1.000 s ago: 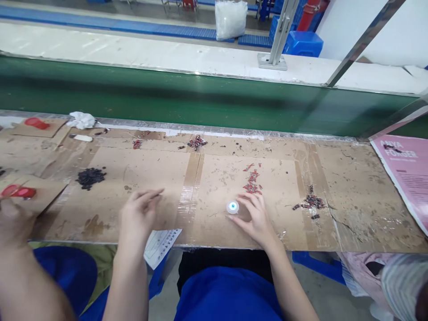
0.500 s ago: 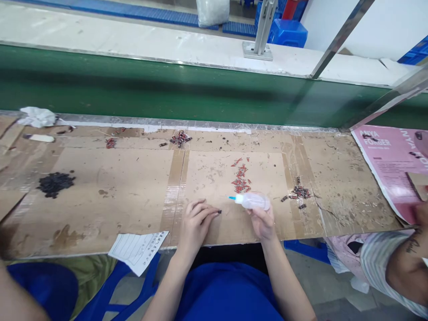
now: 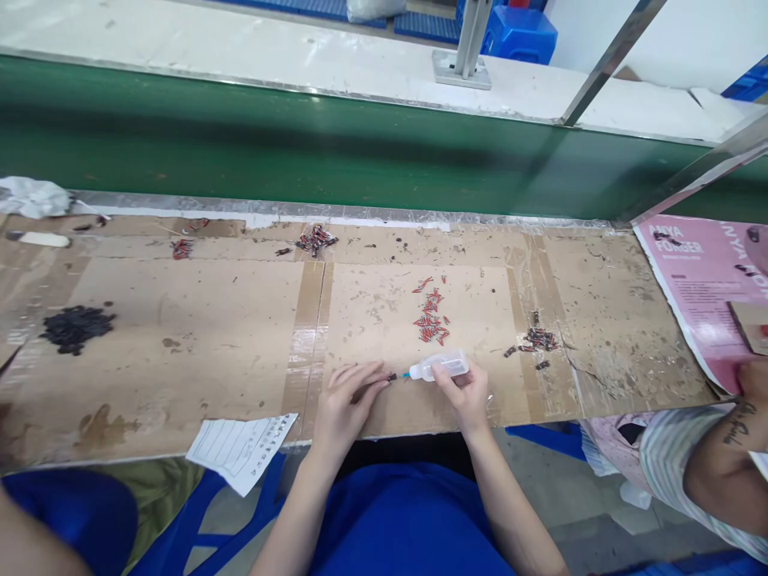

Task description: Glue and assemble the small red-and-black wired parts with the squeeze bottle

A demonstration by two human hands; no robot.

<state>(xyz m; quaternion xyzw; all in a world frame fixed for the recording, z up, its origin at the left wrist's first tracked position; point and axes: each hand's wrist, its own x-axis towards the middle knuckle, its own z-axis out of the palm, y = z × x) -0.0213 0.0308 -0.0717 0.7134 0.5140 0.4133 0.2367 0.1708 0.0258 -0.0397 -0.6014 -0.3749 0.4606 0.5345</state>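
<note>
Between thumb and fingertips, my left hand (image 3: pixel 348 400) pinches a small black part (image 3: pixel 393 377) just above the cardboard. My right hand (image 3: pixel 471 396) is closed round a clear squeeze bottle (image 3: pixel 441 366) with a white cap, tipped to the left. Its thin blue nozzle (image 3: pixel 406 375) points at the black part; whether the two touch I cannot tell. Beyond the bottle lies a loose group of small red parts (image 3: pixel 430 324). A pile of dark-and-red pieces (image 3: pixel 540 339) is to the right of my right hand.
Cardboard (image 3: pixel 240 320) covers the bench. A heap of black parts (image 3: pixel 77 328) lies at the left, and more red-and-black pieces (image 3: pixel 316 239) near the back. A paper sheet (image 3: pixel 240 452) overhangs the front edge. Behind runs a green belt (image 3: pixel 300 152). A co-worker's arm (image 3: pixel 726 456) is at the right.
My right hand has brought the bottle lower and left, so its nozzle now meets or nearly meets the black part. My left hand keeps its pinch. The whole view has shifted slightly.
</note>
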